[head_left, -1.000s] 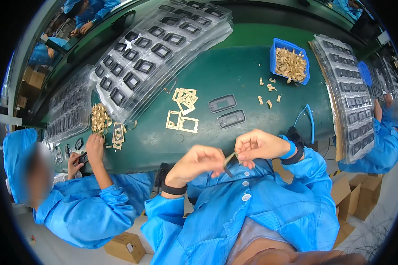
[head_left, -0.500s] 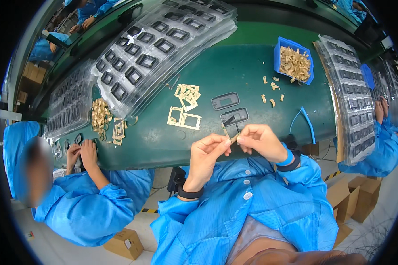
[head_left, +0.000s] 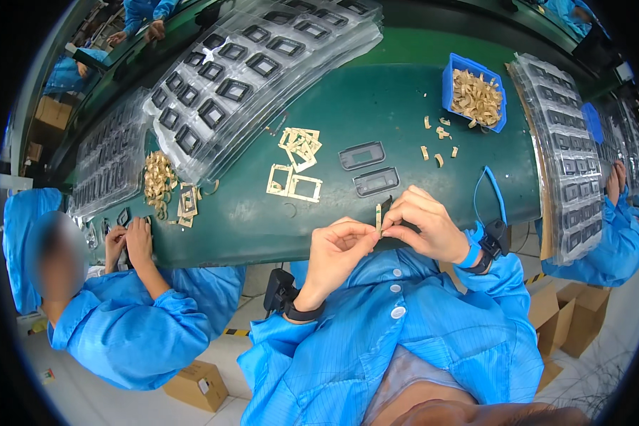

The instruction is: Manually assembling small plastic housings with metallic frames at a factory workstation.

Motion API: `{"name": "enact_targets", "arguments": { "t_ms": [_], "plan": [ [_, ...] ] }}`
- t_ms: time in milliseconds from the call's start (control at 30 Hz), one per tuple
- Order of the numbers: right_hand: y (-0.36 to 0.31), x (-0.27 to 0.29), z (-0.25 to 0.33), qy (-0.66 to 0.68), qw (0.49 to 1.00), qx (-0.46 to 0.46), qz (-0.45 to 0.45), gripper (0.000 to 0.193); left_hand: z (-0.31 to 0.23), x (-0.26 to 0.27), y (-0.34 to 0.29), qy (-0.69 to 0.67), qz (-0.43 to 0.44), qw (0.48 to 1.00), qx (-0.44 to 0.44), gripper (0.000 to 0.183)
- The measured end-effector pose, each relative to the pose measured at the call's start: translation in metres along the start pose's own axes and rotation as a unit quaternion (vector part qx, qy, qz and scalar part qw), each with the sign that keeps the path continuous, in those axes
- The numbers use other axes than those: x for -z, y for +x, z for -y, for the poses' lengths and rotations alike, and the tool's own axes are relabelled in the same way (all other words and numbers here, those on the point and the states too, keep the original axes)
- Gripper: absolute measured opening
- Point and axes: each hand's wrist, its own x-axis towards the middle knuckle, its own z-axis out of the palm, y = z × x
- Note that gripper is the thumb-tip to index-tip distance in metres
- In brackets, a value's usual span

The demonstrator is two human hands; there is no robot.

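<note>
Close to the table's near edge, both my hands are pinched together over a small tan strip (head_left: 378, 216). My left hand (head_left: 339, 250) grips it near its lower end between thumb and fingertips. My right hand (head_left: 424, 226) meets it there, fingers closed; a thin dark piece (head_left: 387, 202) sticks up by those fingers, its kind unclear. Just beyond lie two grey rectangular plastic frames, the nearer frame (head_left: 376, 182) and the farther frame (head_left: 361, 155). Left of them are several cream cut-out backing sheets (head_left: 304, 189).
A blue bin (head_left: 503, 113) of tan strips stands at the back right, loose strips (head_left: 439, 161) before it. Blue-handled pliers (head_left: 502, 195) lie right. Trays of black frames (head_left: 213, 156) fill the back left; more trays (head_left: 571, 167) stand right. A co-worker (head_left: 138, 248) sits at left.
The tan strip has turned to stand more upright between my fingers. My right hand has risen slightly, and the dark piece has moved right, off the nearer grey frame.
</note>
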Motion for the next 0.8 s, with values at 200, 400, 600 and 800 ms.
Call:
{"name": "enact_targets", "arguments": {
  "t_ms": [200,400,600,800],
  "plan": [
    [0.000,-0.001,-0.001,-0.028,0.999,0.026,0.011,0.013,-0.001,-0.004,-0.001,0.041,-0.028,0.998,-0.031,0.008],
    [-0.003,-0.004,-0.001,-0.127,0.989,0.078,-0.015,0.015,0.005,0.002,0.003,-0.147,0.008,0.985,0.089,0.010],
    [-0.001,0.021,-0.016,-0.142,0.977,0.056,-0.150,0.014,0.010,0.008,0.007,-0.332,0.017,0.927,0.172,0.012],
    [0.020,0.120,-0.078,-0.305,0.871,-0.068,-0.380,0.005,0.007,0.009,-0.007,0.166,0.011,0.974,-0.152,0.007]
  ]
}}
